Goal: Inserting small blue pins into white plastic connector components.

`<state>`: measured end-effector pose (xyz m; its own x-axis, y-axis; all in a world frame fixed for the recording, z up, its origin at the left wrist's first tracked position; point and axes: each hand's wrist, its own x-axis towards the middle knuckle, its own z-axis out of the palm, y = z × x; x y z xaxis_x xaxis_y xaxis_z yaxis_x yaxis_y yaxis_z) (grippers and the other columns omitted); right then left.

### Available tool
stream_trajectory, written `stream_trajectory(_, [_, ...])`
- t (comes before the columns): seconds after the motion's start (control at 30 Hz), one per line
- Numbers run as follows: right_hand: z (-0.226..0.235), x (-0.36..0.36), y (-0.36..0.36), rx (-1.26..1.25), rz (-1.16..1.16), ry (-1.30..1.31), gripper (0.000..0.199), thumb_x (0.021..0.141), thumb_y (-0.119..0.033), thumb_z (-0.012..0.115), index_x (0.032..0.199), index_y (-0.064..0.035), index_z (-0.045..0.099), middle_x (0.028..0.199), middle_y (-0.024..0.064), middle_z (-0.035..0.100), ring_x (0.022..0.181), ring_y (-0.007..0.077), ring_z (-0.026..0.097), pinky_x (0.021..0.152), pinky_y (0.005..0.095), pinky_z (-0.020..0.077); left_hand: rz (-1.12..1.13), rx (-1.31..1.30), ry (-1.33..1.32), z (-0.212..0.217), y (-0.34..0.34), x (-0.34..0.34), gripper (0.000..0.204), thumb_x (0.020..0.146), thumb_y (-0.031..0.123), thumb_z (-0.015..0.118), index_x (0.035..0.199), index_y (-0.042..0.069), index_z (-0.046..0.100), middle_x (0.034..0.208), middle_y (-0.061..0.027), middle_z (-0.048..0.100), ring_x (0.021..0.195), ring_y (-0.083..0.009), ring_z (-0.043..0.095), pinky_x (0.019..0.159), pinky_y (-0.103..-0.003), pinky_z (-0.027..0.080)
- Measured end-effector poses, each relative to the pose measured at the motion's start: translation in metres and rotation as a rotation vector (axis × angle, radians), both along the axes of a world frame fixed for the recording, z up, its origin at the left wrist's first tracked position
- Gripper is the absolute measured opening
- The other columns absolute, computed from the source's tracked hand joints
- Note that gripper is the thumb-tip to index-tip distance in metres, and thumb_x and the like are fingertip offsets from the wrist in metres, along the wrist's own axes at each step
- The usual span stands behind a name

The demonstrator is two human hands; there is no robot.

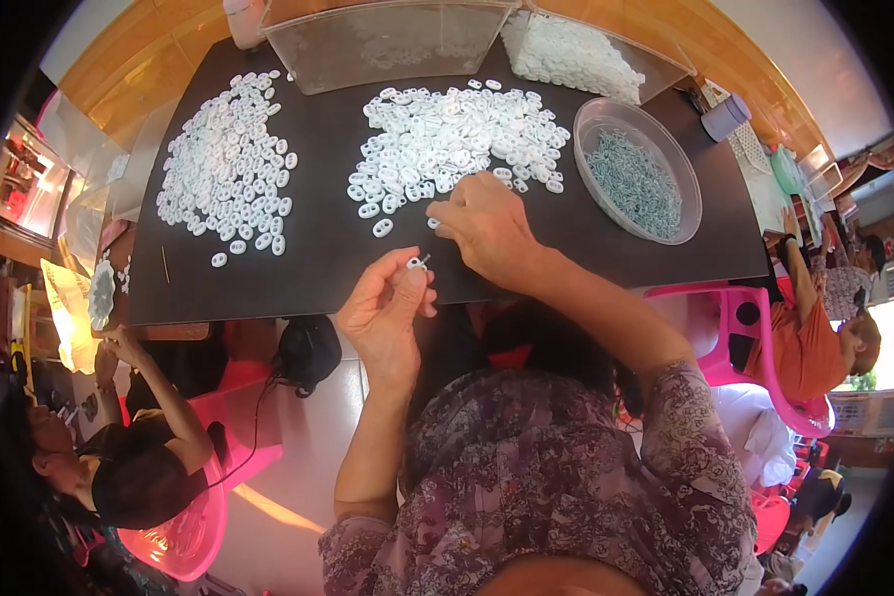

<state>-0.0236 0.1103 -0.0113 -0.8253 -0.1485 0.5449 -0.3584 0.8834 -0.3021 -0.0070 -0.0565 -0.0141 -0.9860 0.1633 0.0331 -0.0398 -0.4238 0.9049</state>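
Note:
My left hand, raised by the table's near edge, pinches a small white two-hole plastic piece between thumb and fingers. A thin metal screw sticks out of that piece. To its right, my right hand is closed just above the tabletop, with a similar white oval piece at its fingertips. Just beyond it spreads a heap of these white pieces. A second heap of white pieces lies at the left. Many grey screws fill a round clear tub at the right.
Along the far edge of the dark table stand a clear plastic bin and a bag of white pieces. A grey cup is at the far right. People sit at left and right, near pink chairs.

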Motion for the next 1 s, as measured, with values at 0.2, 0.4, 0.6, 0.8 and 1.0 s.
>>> stream_trajectory(0.2, [0.001, 0.001, 0.004, 0.118, 0.059, 0.067, 0.013, 0.070, -0.006, 0.064, 0.082, -0.0115, 0.064, 0.071, 0.0051, 0.050, 0.069, 0.0233, 0.049, 0.058, 0.0349, 0.0385, 0.016, -0.001, 0.008, 0.001, -0.001, -0.004, 0.018, 0.082, 0.001, 0.061, 0.099, -0.005, 0.062, 0.074, -0.0109, 0.062, 0.056, -0.0120, 0.056, 0.048, -0.023, 0.046])
stream_trajectory(0.4, [0.007, 0.019, 0.005, -0.192, 0.079, -0.126, 0.012, 0.073, -0.005, 0.062, 0.084, -0.0075, 0.064, 0.076, 0.0083, 0.056, 0.071, 0.0251, 0.054, 0.062, 0.0349, 0.0432, -0.005, 0.001, -0.055, 0.004, 0.004, -0.003, 0.016, 0.083, 0.000, 0.060, 0.098, -0.006, 0.061, 0.073, -0.0114, 0.062, 0.055, -0.0126, 0.056, 0.048, -0.023, 0.045])
stream_trajectory(0.6, [0.009, 0.027, 0.004, -0.289, 0.035, -0.175, 0.012, 0.075, -0.007, 0.063, 0.086, -0.0034, 0.062, 0.079, 0.0112, 0.058, 0.076, 0.0274, 0.056, 0.066, 0.0348, 0.0445, 0.044, 0.033, -0.095, 0.000, 0.012, -0.002, 0.017, 0.084, 0.002, 0.060, 0.099, -0.005, 0.060, 0.077, -0.0101, 0.062, 0.060, -0.0114, 0.056, 0.050, -0.021, 0.045])
stream_trajectory(0.8, [0.000, 0.026, 0.009, -0.146, -0.017, 0.131, 0.014, 0.073, -0.001, 0.063, 0.087, -0.0031, 0.062, 0.083, 0.0104, 0.061, 0.078, 0.0280, 0.058, 0.068, 0.0350, 0.0464, 0.231, -0.013, -0.001, 0.001, 0.032, 0.001, 0.018, 0.084, 0.001, 0.059, 0.102, -0.003, 0.059, 0.081, -0.0078, 0.062, 0.063, -0.0090, 0.055, 0.055, -0.020, 0.045])
stream_trajectory(1.0, [0.029, 0.090, 0.022, -0.182, 0.172, 0.229, 0.025, 0.064, 0.008, 0.063, 0.088, 0.0024, 0.063, 0.080, 0.0137, 0.059, 0.063, 0.0267, 0.054, 0.052, 0.0323, 0.0440, 0.253, -0.035, 0.090, 0.017, 0.018, 0.009, 0.017, 0.083, 0.001, 0.060, 0.099, -0.004, 0.060, 0.079, -0.0111, 0.063, 0.061, -0.0118, 0.056, 0.053, -0.023, 0.046])
